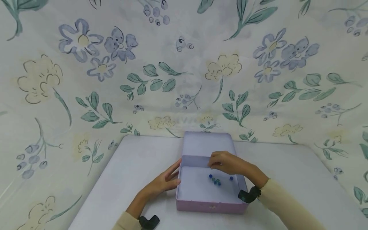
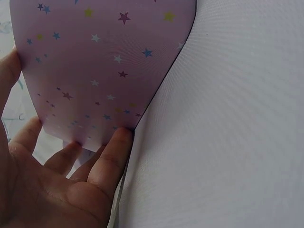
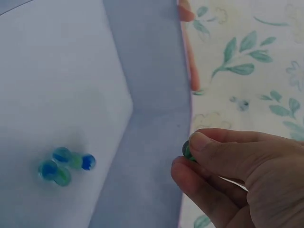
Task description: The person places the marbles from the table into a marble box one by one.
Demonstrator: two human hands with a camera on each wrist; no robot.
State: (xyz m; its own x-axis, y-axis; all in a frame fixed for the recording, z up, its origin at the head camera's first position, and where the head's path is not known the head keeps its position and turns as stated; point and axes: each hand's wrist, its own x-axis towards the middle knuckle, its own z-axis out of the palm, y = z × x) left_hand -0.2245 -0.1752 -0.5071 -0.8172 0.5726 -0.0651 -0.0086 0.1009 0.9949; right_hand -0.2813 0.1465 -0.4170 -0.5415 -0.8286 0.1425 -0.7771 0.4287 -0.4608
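A shallow pink box [image 1: 195,205] stands open on the table, its inside pale lavender and its outer side printed with small stars. Inside lie several blue and green glass marbles [image 1: 215,182], most of them bunched together [image 3: 48,170], with a single blue marble [image 1: 231,178] nearer the right wall. Over the back of the box, my right hand [image 1: 228,162] pinches a greenish marble [image 3: 186,150] between thumb and fingertips. My left hand [image 1: 161,183] has its fingers spread along the box's left side; the fingertips [image 2: 124,135] touch the starred wall [image 2: 90,66].
The box's lid [image 1: 208,143] is tipped back behind it, near the table's far edge. A white table [image 1: 138,159] extends to both sides. Behind it hangs a floral-patterned cloth [image 1: 184,80]. Dark bands [image 1: 249,195] sit on both wrists.
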